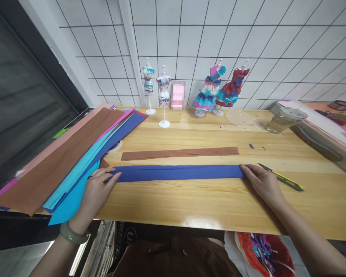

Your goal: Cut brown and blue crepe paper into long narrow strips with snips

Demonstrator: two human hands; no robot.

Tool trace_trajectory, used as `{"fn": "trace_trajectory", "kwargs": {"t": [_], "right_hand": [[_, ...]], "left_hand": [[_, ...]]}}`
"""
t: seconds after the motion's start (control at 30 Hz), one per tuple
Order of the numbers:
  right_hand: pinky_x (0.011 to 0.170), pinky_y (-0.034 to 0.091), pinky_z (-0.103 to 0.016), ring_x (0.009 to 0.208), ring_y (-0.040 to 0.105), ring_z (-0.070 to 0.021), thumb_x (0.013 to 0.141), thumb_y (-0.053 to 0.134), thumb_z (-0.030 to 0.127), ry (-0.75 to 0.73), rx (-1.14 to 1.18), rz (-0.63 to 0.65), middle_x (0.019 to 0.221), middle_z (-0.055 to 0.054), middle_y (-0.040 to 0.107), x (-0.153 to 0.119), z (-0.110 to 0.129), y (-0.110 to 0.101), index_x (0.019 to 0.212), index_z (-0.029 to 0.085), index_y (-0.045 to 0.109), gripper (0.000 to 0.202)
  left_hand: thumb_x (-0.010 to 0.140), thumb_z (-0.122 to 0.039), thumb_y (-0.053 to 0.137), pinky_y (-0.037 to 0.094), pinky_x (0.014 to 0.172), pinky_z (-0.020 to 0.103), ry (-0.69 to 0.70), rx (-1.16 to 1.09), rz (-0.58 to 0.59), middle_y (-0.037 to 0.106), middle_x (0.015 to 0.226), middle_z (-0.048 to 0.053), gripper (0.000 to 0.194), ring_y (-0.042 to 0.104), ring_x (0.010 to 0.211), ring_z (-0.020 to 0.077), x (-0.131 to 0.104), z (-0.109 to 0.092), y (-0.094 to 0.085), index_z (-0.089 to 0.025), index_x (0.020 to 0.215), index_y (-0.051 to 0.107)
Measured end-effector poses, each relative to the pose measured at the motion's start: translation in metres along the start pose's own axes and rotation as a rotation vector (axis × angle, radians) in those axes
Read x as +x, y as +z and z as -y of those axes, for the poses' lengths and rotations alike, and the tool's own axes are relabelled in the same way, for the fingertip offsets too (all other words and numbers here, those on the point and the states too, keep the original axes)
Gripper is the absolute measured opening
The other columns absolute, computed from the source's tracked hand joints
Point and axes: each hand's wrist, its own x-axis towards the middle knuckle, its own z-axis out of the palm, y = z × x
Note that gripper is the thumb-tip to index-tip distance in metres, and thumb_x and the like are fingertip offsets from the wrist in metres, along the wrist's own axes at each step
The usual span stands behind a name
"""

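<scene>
A long blue strip of crepe paper [178,173] lies stretched flat across the wooden table. Its left end is pinched between the thumb and fingers of my left hand [99,187], which wears a green bangle [74,233] at the wrist. At the other end, my right hand [262,182] grips the strip the same way. Just behind it, a narrower brown strip [180,153] rests roughly parallel. Beside my right hand lies a yellow-green cutter [288,182] with its dark tip pointing back and left.
A stack of coloured paper sheets [66,154] overhangs the table's left front edge. Small mannequins, among them a red-dressed one [236,86], stand along the tiled wall. A plastic cup [285,120] stands back right near a storage box [320,134]. Below hangs a red bag of scraps [265,254].
</scene>
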Motion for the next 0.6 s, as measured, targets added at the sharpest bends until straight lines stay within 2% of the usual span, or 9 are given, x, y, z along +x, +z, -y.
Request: {"fn": "trace_trajectory", "kwargs": {"t": [0.1,0.2,0.37,0.47,0.6], "right_hand": [[0.058,0.041,-0.028,0.067,0.061,-0.0224,0.080,0.046,0.050,0.024,-0.008,0.057,0.072,-0.006,0.068,0.001,-0.003,0.001,0.080,0.017,0.066,0.039],[0.062,0.042,-0.029,0.071,0.062,-0.0226,0.080,0.047,0.048,0.019,-0.003,0.033,0.076,-0.005,0.069,0.002,-0.005,0.003,0.085,0.019,0.066,0.035],[0.065,0.043,-0.030,0.077,0.063,-0.0230,0.082,0.045,0.047,-0.008,-0.065,0.031,0.083,-0.005,0.069,0.003,-0.005,0.005,0.087,0.020,0.066,0.035],[0.063,0.043,-0.030,0.076,0.063,-0.0242,0.083,0.042,0.047,-0.016,-0.146,0.035,0.083,-0.007,0.069,0.005,-0.003,0.006,0.086,0.020,0.066,0.036],[0.062,0.043,-0.031,0.075,0.063,-0.0250,0.085,0.040,0.046,-0.052,-0.237,0.032,0.084,-0.008,0.069,0.007,0.001,0.008,0.086,0.020,0.066,0.037]], "left_hand": [[0.079,-0.049,0.051,0.044,0.080,0.034,0.000,-0.016,-0.042,0.066,0.083,0.006,0.035,0.058,0.087,0.0209,0.000,0.002,0.001,-0.019,0.070,0.066],[0.077,-0.050,0.053,0.044,0.076,0.031,-0.019,-0.061,-0.056,0.064,0.075,0.003,0.034,0.059,0.081,0.0193,0.001,0.003,0.002,-0.019,0.068,0.064],[0.074,-0.051,0.056,0.044,0.074,0.027,-0.152,-0.154,0.021,0.064,0.076,0.001,0.031,0.060,0.079,0.0175,0.004,0.003,0.003,-0.021,0.068,0.064],[0.074,-0.051,0.056,0.043,0.075,0.027,-0.179,-0.113,0.057,0.065,0.077,0.000,0.031,0.060,0.085,0.0188,0.007,0.004,0.004,-0.021,0.068,0.064],[0.074,-0.052,0.053,0.042,0.069,0.027,-0.210,-0.042,0.108,0.067,0.081,0.000,0.032,0.061,0.082,0.0191,0.011,0.005,0.004,-0.021,0.075,0.064]]}}
